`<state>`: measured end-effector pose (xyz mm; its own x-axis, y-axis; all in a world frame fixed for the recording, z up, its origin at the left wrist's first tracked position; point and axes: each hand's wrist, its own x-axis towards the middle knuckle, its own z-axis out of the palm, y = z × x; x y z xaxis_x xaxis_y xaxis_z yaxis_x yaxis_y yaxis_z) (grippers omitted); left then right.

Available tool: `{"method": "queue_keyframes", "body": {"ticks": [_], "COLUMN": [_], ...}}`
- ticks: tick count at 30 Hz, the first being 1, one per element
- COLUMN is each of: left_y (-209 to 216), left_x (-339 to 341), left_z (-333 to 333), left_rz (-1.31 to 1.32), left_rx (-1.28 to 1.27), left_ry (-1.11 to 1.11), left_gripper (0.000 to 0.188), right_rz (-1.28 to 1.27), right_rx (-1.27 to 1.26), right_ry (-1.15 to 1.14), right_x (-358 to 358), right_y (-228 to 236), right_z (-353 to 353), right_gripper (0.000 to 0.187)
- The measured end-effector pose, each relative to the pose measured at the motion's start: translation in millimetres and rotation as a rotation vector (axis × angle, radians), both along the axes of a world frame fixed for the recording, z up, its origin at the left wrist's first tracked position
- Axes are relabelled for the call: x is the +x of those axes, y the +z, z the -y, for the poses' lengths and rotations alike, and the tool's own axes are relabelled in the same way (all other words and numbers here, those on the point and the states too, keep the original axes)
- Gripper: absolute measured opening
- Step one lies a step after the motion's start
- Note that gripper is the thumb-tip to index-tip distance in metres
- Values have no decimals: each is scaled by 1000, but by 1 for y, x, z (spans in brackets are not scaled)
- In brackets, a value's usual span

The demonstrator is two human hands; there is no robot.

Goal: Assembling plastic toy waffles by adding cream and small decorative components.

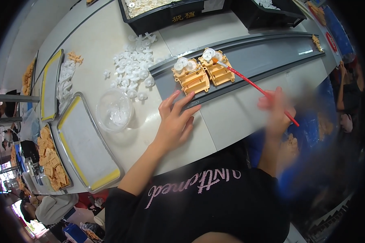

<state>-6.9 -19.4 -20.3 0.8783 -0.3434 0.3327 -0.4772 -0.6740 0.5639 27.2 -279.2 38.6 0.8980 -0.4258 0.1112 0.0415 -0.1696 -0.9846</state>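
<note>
Two yellow plastic housings lie side by side on a long grey tray (267, 56): the left housing (195, 84) and the right housing (222, 76). White round gears (184, 63) sit at the far end of each. My right hand (276, 109), slightly blurred, grips a thin red-handled brush (247, 80); its tip reaches the gears of the right housing. My left hand (175, 123) has its fingers spread, with fingertips at the tray's near edge beside the left housing. Whether they press on that housing I cannot tell.
Loose white gears (134, 67) are heaped left of the tray, near a clear bowl (114, 111) with white paste. Black bins (162, 17) stand at the back. Yellow-edged trays (89, 141) and a pile of yellow parts (52, 162) lie to the left. Blurred blue containers (308, 133) are at right.
</note>
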Motion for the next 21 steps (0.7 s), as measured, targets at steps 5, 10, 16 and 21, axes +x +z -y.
{"method": "queue_keyframes", "body": {"ticks": [5, 10, 16, 21], "left_y": [0, 1, 2, 2], "left_x": [1, 0, -1, 0], "left_z": [1, 1, 1, 1], "left_rz": [-5, 6, 2, -1], "left_rx": [1, -5, -11, -18], "left_ry": [3, 7, 4, 2], "left_gripper": [43, 42, 41, 41], "right_rz": [63, 116, 340, 452], "right_rx": [-61, -162, -364, -642], "right_ry": [32, 72, 297, 414], "right_x": [-9, -17, -15, -13], "right_y": [1, -1, -4, 2], "right_z": [-4, -1, -1, 2], "right_gripper": [36, 33, 19, 11]}}
